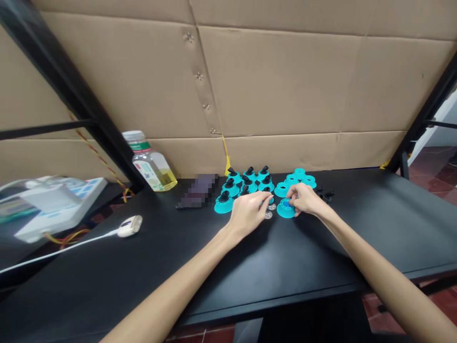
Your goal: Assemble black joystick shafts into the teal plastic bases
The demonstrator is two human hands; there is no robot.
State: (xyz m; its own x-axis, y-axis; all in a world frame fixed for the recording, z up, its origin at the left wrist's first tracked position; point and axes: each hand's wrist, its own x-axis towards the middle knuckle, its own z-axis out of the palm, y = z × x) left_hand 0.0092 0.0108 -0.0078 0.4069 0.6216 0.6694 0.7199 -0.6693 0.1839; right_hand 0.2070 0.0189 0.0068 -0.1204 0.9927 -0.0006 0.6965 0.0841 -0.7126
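On the black tabletop (371, 233) stand several turquoise plastic flanged bases (230, 189), most with a black lever-like knob on top. My right hand (303, 199) has its fingertips on a turquoise base with a blue centre (286, 208). Two more open turquoise rings (282, 189) lie just beyond that hand. My left hand (248, 213) reaches over the front of the group, its fingertips by a knobbed base that they partly hide. Two small silver coins (268, 215) lie between my hands. Small black parts (326, 195) sit right of my right hand.
A bottle of yellow liquid (152, 164) and a pixelated dark object (197, 191) stand left of the group. Further left are a white corded device (129, 226) and a white boxy appliance (46, 209). Cardboard sheeting (285, 81) and black frame posts stand behind the table.
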